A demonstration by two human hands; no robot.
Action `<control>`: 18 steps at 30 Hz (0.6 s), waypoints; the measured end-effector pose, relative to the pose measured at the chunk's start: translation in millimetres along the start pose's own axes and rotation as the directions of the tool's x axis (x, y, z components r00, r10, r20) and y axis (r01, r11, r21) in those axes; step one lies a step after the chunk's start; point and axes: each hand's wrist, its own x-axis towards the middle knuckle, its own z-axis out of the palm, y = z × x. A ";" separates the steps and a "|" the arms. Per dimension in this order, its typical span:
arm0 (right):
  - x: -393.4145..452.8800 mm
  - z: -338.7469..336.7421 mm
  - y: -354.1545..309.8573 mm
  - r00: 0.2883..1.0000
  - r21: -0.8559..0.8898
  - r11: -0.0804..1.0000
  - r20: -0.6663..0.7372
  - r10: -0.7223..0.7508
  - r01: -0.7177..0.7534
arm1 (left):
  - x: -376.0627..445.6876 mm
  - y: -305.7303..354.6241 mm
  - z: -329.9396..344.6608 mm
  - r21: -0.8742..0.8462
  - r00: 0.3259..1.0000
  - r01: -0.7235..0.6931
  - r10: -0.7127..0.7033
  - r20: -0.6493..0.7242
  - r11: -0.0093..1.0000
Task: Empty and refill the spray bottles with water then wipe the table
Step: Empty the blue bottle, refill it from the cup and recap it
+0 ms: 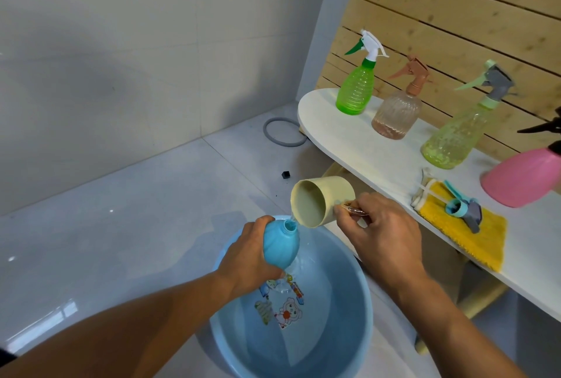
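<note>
Gripping the blue bottle [280, 244] round its belly, the left hand [247, 259] holds it tilted over the blue basin [343, 256], neck open and uncapped. The right hand [384, 233] pinches the handle of a beige cup [318, 201], tipped so its lip sits just above the bottle mouth; a thin run of water passes between them. The handle itself is mostly hidden under the fingers. The bottle's lower half is covered by the left palm.

The basin stands on the pale tiled floor, its near rim cut off by the frame edge. Cartoon stickers on its bottom show through the water; their lettering is too small to read.

To the right, a white table [364, 153] carries a green spray bottle [356, 89] at the far end, then a clear brown-topped one [396, 116], a yellowish one with a grey trigger [455, 137], and a pink one [522, 178] cut off at the right edge. Nearer lies a yellow cloth [473, 238] with a loose blue-and-grey spray head [464, 206] resting on it.

On the far floor lie a grey ring [273, 137] and a small black cube [285, 174].
</note>
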 end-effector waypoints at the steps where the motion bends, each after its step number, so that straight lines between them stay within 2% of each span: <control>1: 0.2 -0.8 -0.6 1.000 -0.001 1.000 -0.002 -0.003 0.003 | 0.2 0.0 0.1 0.000 1.000 0.000 0.000 -0.001 1.000; 18: -4.0 2.7 -2.2 0.992 -0.145 0.986 -0.083 -0.097 0.085 | -0.6 4.0 0.8 -0.012 1.000 0.001 -0.001 -0.010 1.000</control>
